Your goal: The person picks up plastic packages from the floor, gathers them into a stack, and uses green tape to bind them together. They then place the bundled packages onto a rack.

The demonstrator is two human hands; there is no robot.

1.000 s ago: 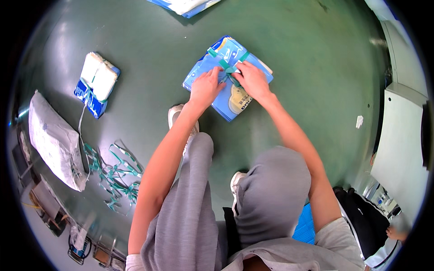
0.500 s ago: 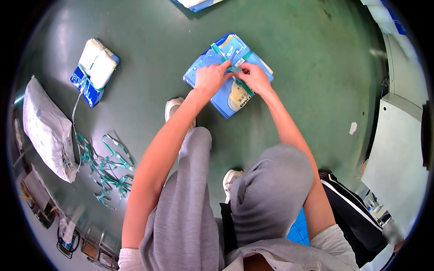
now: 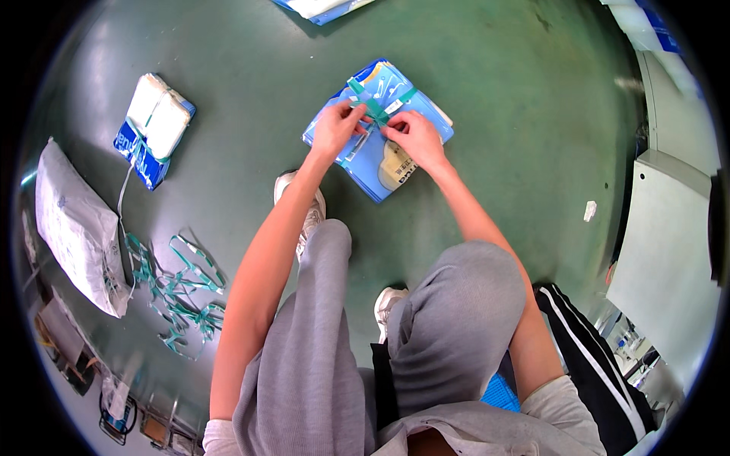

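A stack of folded blue plastic packaging bags lies flat on the green floor in front of me. Around it runs a green strap, crossed and knotted on top. My left hand pinches the strap just left of the knot. On the other side my right hand has its thumb and fingers closed on the strap at the knot's right. Both hands rest close above the stack, a small gap between them. The exact ends in the fingers are partly hidden.
To the left lies another tied stack of bags, white and blue. Below it are a filled white sack and a tangle of green straps. A grey metal cabinet stands at the right, near a person's black trouser leg.
My hands have moved slightly left and apart, drawing the strap into a tighter knot. The view has shifted a little.
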